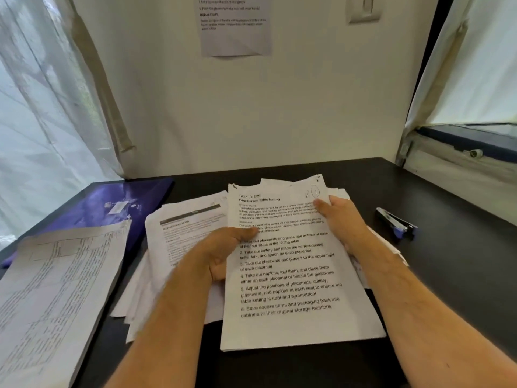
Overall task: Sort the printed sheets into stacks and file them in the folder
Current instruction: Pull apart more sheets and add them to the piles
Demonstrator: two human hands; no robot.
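Sorting underway, filing not begun: blue folder [112,204] closed at the table's [419,275] far left corner. Tabular stack [56,289] along the left edge, loose pile [181,233] mid-table. Held bundle [291,275] near the front edge, long axis front to back, heading toward the far edge. Left hand [223,253] and right hand [341,219] fingers clamped on its side edges.

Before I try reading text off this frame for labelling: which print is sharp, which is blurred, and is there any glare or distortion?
Head view: the white Table Setting sheet held in both hands reads sharply; the grey table-printed stack at left and the notice taped to the wall are blurred; daylight glares on the glossy purple folder; wide-angle bending at the edges.
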